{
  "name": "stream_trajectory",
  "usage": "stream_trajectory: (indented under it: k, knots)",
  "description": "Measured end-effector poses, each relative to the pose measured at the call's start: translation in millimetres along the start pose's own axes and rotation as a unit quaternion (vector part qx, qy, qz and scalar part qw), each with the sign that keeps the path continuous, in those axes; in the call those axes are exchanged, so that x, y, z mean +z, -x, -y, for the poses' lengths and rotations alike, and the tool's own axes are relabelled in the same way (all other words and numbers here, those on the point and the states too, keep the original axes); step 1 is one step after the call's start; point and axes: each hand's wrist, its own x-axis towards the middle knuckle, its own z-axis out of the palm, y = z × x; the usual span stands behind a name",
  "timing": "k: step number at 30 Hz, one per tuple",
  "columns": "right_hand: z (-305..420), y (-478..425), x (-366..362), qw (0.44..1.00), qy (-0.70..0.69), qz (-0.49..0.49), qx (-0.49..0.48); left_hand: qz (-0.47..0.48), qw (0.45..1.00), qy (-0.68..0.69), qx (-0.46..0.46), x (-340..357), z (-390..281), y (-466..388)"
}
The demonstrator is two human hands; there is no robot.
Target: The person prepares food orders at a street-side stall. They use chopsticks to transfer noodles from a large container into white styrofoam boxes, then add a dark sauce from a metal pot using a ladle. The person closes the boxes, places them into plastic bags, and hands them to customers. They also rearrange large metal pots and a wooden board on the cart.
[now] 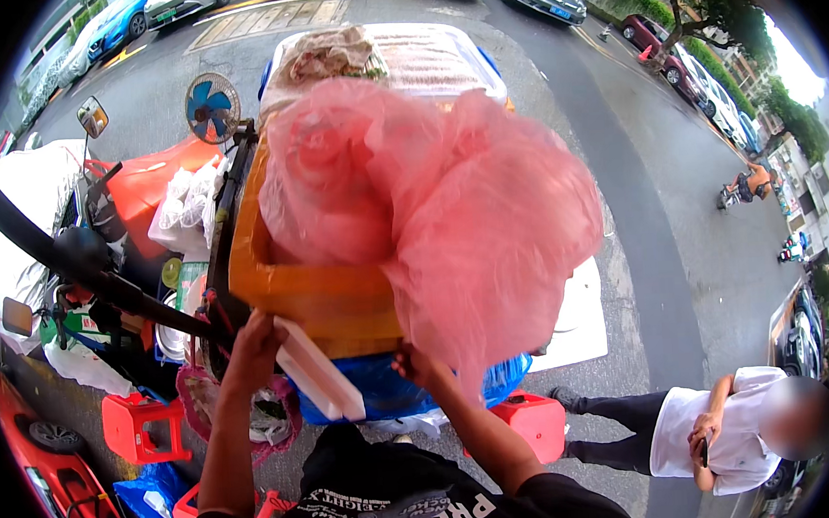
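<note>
My left hand (257, 334) grips the upper end of a long white rectangular piece (319, 370), perhaps foam, which slants down to the right. This piece hangs in front of an orange plastic crate (317, 293). My right hand (419, 365) is at the crate's lower edge, fingers curled, close to the hanging plastic; whether it pinches anything is unclear. Large translucent pink plastic bags (483, 219) bulge out of the crate and over its right side, and their contents are mostly hidden. Below the crate lies blue plastic sheeting (380, 389).
A lidded clear bin (438, 58) with a cloth (327, 54) stands behind the crate. To the left are a fan (212, 109), a black bar (102, 267) and a pink-rimmed basket (203, 407). Red stools (144, 429) flank me. A person (716, 426) stands at right.
</note>
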Motion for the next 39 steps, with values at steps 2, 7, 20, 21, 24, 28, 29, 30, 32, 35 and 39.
stream_trajectory:
  k: [2,7,20,21,24,28,29,30,32,35,39]
  knots:
    - [16.7,-16.2,14.0,0.999,0.002,-0.009,-0.033,-0.01,0.998,0.05,0.034,-4.0,12.6,-21.3]
    - [67.2,-9.2,72.9,0.989,0.077,-0.127,-0.028,-0.017,0.997,0.07,0.032,-11.6,31.9,-66.0]
    - [42.4,107.2,61.0,0.946,0.243,-0.109,-0.184,-0.003,0.942,0.32,-0.107,-0.6,53.1,-8.7]
    - [31.7,135.7,49.2,0.924,0.26,-0.176,-0.219,0.008,0.915,0.372,-0.153,0.1,59.3,13.8]
    - [-31.5,176.5,-46.1,0.847,0.201,-0.365,-0.33,0.064,0.797,0.547,-0.248,29.7,95.8,89.3]
    - [-71.5,184.8,-95.6,0.945,-0.038,-0.305,-0.112,0.101,0.624,0.69,-0.353,95.3,125.1,157.5]
    - [-70.6,176.9,-72.3,0.94,-0.076,-0.324,-0.078,0.117,0.63,0.687,-0.344,111.4,130.5,166.4]
    - [-68.2,172.4,-62.8,0.954,-0.072,-0.284,-0.067,0.125,0.633,0.681,-0.347,123.7,125.3,170.6]
    - [-62.7,162.1,-72.6,0.955,0.058,-0.255,-0.137,0.142,0.631,0.674,-0.357,143.0,113.5,170.2]
    - [-19.4,181.2,-35.4,0.947,0.148,-0.196,-0.209,0.17,0.685,0.603,-0.372,155.5,96.4,170.3]
    - [103.3,183.8,18.6,0.95,-0.095,0.019,-0.298,0.241,0.622,0.68,-0.304,180.6,107.6,145.2]
